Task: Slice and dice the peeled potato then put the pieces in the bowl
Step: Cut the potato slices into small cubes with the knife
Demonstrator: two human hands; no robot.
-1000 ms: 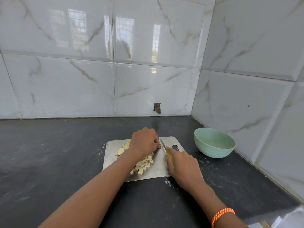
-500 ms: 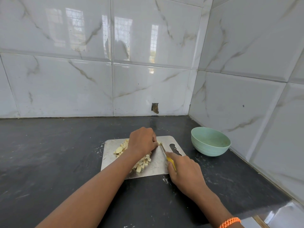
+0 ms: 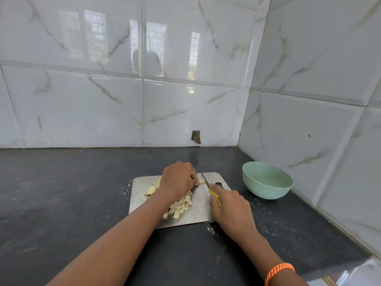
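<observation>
Centre frame: left hand [image 3: 179,179] pinches pale potato strips [image 3: 201,181] – right hand [image 3: 228,203] grips yellow-handled knife [image 3: 208,186]; diced cubes [image 3: 181,204] beneath.

bare counter [image 3: 237,178] between board [image 3: 202,211] and bowl [image 3: 266,191]; tiled wall [image 3: 309,124] just behind the bowl

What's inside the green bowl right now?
No potato pieces show in the bowl; only a faint smudge on its inner wall. The near rim hides a little of the floor. The dice lie on the cutting board.
</observation>
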